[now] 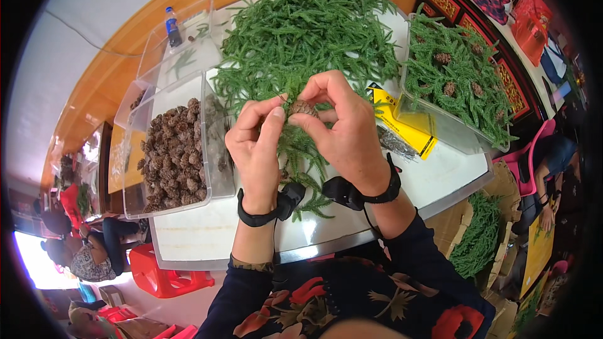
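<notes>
Above the near middle of the table my two hands meet. My right hand (347, 132) pinches a brown pine cone (304, 109) between thumb and fingers. My left hand (256, 141) is closed, thumb against fingertips, on a green pine sprig (292, 86) that touches the cone's left side. A thin dark stem or wire shows at the left fingertips; I cannot tell which. Below my hands, more green sprigs (308, 185) lie on the white table (207, 238). Each wrist wears a black strap with a small device.
A big heap of green sprigs (308, 25) covers the far table. At left, a clear bin (129, 194) holds pine cones (176, 157); a bottle (173, 28) stands behind. A yellow packet (402, 119) lies beside the right bin (440, 127) of sprigs with cones. Other people sit at both sides.
</notes>
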Demonstrator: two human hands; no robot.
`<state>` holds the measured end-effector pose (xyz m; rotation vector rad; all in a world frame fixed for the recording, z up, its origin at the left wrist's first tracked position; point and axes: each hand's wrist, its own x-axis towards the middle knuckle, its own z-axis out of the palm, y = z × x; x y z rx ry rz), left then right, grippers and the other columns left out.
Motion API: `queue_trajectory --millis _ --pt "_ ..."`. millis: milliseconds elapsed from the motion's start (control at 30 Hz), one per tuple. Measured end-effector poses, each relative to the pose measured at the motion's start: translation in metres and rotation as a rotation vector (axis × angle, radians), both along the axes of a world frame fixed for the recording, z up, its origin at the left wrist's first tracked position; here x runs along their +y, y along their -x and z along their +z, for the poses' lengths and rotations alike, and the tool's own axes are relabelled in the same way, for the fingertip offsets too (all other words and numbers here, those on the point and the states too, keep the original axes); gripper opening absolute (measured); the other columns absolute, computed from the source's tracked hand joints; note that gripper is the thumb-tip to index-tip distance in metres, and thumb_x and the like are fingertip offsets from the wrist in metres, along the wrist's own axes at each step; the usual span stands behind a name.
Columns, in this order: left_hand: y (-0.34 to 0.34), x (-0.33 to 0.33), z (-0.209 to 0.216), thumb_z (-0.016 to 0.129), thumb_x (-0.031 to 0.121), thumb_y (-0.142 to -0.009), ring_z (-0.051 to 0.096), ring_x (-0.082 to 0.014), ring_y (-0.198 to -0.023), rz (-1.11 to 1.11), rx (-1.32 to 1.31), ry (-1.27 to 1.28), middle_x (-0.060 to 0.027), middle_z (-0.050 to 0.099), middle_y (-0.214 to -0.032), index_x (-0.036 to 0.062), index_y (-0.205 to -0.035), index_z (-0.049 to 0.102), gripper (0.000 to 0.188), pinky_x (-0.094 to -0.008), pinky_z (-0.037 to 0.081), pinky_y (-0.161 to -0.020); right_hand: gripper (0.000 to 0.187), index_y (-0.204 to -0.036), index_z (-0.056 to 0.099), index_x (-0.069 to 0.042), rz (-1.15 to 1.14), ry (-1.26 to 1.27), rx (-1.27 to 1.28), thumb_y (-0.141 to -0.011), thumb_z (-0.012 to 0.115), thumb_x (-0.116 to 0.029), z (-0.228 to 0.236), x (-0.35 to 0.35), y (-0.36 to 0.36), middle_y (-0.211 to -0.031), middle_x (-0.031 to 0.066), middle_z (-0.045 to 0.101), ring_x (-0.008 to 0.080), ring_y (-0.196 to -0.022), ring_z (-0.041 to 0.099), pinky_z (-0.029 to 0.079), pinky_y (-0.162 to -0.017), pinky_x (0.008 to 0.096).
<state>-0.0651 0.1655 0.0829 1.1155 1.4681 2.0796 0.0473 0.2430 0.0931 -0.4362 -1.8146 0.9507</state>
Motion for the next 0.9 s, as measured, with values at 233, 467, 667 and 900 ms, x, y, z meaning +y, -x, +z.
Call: queue_trajectory --millis 233,467,667,900 --pt "-0.004 0.0 0.002 0.07 0.001 -0.078 0.048 -0.0095 -0.069 0.31 0.423 -0.016 -0.0022 0.055 -0.074 -0.0011 -0.09 0.068 0.012 -0.0234 0.038 -0.061 0.033 -0.101 0.049 -0.002 -0.005 0.03 0.043 -0.076 0.068 0.009 0.002 -0.014 0.007 -0.099 0.0071 0.051 0.0148 -0.086 0.06 0.057 -0.064 0.0242" --pt "-0.012 -0.006 0.009 0.071 0.0 -0.075 0.049 -0.0142 -0.066 0.399 0.446 -0.037 -0.0046 0.054 -0.071 0.0009 -0.085 0.068 0.01 -0.0273 0.039 -0.059 0.03 -0.098 0.045 -0.003 -0.031 -0.089 0.098 -0.079 0.067 0.007 -0.015 -0.022 0.021 -0.096 0.0064 0.049 0.013 -0.078 0.053 0.054 -0.059 0.0237" --pt "-0.015 -0.027 0.014 0.072 -0.001 -0.07 0.051 -0.0225 -0.069 0.565 0.735 0.026 -0.0065 0.054 -0.069 0.0041 -0.084 0.069 0.015 -0.0327 0.041 -0.062 0.03 -0.097 0.042 -0.003 0.05 -0.003 0.116 -0.081 0.065 0.006 -0.012 -0.04 0.021 -0.092 0.0062 0.047 0.0131 -0.077 0.051 0.054 -0.059 0.0246" --pt "-0.025 -0.059 -0.008 0.073 -0.001 -0.069 0.052 -0.0237 -0.068 0.555 0.748 0.164 -0.0065 0.056 -0.07 0.0048 -0.083 0.069 0.015 -0.0337 0.041 -0.064 0.032 -0.099 0.041 -0.003 0.076 -0.023 0.051 -0.08 0.065 0.008 -0.042 -0.063 0.011 -0.091 0.0066 0.048 0.012 -0.077 0.053 0.054 -0.06 0.0254"
